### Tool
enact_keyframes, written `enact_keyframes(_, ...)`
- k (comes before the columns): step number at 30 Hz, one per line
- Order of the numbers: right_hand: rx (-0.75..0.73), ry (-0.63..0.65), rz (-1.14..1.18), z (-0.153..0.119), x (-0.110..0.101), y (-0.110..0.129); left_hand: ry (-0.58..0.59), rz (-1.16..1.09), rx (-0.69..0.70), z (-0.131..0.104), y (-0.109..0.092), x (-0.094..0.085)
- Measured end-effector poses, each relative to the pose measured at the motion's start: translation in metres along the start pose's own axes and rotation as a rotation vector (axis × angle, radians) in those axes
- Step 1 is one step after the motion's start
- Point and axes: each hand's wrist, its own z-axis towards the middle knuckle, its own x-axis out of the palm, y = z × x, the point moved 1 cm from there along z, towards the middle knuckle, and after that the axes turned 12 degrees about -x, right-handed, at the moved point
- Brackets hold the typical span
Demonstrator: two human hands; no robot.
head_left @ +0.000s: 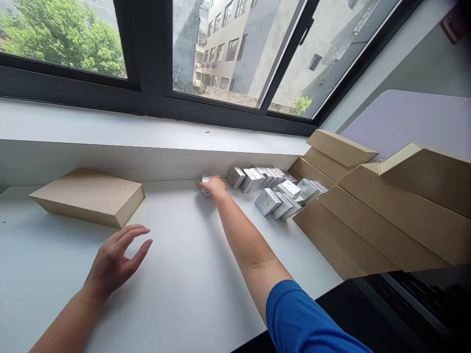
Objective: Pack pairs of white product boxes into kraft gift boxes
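Observation:
My right hand [215, 186] reaches to the back of the white table and grips a small white box [206, 179], mostly covered by the fingers. Just right of it stands a row of similar small white boxes [235, 177] with printed labels. In front of that row lies a second group of small boxes [268, 201], some leaning on one another. My left hand [117, 257] hovers over the table at the left, thumb and fingers apart, holding nothing. Beyond it lies a closed brown cardboard box [91, 196], apart from the fingertips.
Several large brown boxes [390, 220] stand stacked along the right side, beside the small boxes. A white ledge [147, 130] and dark-framed windows run behind the white table [176, 284]. A black object [368, 314] is at the lower right.

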Motion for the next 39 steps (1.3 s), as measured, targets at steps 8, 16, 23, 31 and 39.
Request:
enact_keyframes(8, -0.37, 0.169, -0.059, -0.098, 0.01, 0.001, 0.186, 0.114, -0.025, -0.004, 0.009, 0.01)
enact_keyframes(16, -1.157, 0.275, 0.183, -0.196, 0.006, 0.008, 0.418, 0.007, 0.099, -0.011, -0.008, 0.019)
enact_keyframes(23, -0.157, -0.604, -0.12, -0.136, -0.096, -0.128, 0.472, -0.084, -0.12, -0.014, -0.011, 0.017)
enact_keyframes(31, 0.04, -0.414, -0.372, -0.116, -0.077, -0.199, 0.364, -0.211, -0.299, -0.023, -0.009, 0.028)
enact_keyframes(39, -0.512, -0.374, -0.237, -0.175, -0.014, -0.179, 0.377, -0.213, -0.328, -0.022, -0.002, 0.031)
